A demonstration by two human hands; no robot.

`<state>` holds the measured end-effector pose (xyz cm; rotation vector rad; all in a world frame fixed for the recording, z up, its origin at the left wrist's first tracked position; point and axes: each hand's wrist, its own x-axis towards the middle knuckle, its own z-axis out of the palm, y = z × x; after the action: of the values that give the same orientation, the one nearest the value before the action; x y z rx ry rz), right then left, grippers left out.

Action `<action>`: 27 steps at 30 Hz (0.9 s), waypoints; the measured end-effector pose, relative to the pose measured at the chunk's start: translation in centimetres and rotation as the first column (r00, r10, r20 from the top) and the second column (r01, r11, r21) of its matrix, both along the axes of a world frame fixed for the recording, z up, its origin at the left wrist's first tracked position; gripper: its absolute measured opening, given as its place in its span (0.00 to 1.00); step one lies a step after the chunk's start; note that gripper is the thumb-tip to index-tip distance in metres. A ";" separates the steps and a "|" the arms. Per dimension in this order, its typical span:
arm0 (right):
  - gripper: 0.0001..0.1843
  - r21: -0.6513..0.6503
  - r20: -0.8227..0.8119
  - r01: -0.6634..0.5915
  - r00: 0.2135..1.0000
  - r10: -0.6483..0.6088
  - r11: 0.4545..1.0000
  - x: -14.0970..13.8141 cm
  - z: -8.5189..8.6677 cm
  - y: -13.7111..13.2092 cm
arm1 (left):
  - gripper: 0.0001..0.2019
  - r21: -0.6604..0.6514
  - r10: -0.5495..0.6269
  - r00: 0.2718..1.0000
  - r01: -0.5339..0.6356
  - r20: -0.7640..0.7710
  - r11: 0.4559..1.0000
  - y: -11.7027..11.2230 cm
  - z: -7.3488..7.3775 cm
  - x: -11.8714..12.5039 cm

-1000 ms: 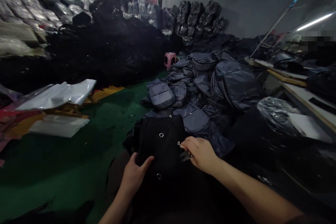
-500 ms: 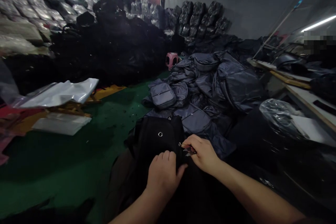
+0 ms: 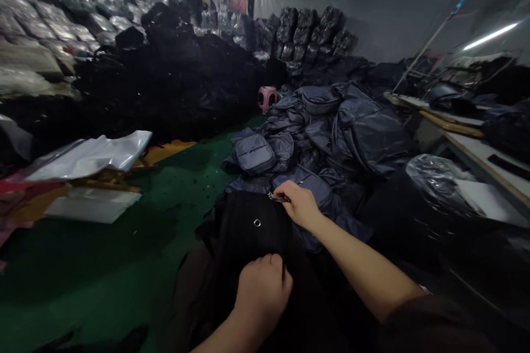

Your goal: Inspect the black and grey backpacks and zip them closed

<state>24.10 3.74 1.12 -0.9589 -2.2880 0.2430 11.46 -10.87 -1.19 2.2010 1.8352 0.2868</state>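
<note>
A black fabric bag (image 3: 248, 237) lies in front of me, with a metal eyelet (image 3: 257, 223) showing on it. My left hand (image 3: 263, 292) is closed on the bag's lower fabric near a dark edge. My right hand (image 3: 300, 205) sits at the bag's top edge, pinching small metal thread snips (image 3: 279, 197) whose tips point left. The snips touch or nearly touch the black fabric, and the hand covers most of the blades.
Grey-blue bags (image 3: 318, 138) are heaped just beyond my hands. Green matting (image 3: 103, 270) covers the floor to the left, with white plastic sheets (image 3: 91, 157) on it. Black sacks, a pink stool (image 3: 268, 97) and a cluttered table (image 3: 484, 160) stand further off.
My right hand has moved up and left along the bag's top edge with the snips. My left hand has slid down and closed on the fabric. A lower eyelet is no longer visible.
</note>
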 end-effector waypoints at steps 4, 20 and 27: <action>0.07 -0.043 -0.212 0.089 0.972 -0.096 0.995 -0.8 -0.9 0.5 | 0.13 -0.004 0.022 0.999 -0.022 0.044 1.000 0.2 -0.2 -0.8; 0.27 -0.734 -0.607 -0.419 0.757 -0.240 0.534 -0.6 -10.4 -9.7 | 0.16 -0.076 0.040 0.924 -0.012 0.381 0.997 1.2 -1.9 -4.2; 0.21 -0.774 -0.580 -0.296 0.687 -0.438 0.560 -0.5 -10.7 -9.6 | 0.12 -0.075 0.117 0.756 -0.089 0.644 0.993 0.7 -1.6 -6.2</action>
<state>23.62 -5.88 -9.55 -1.0985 -1.2569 1.5189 5.26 -10.15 -2.77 1.6540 1.5293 0.9026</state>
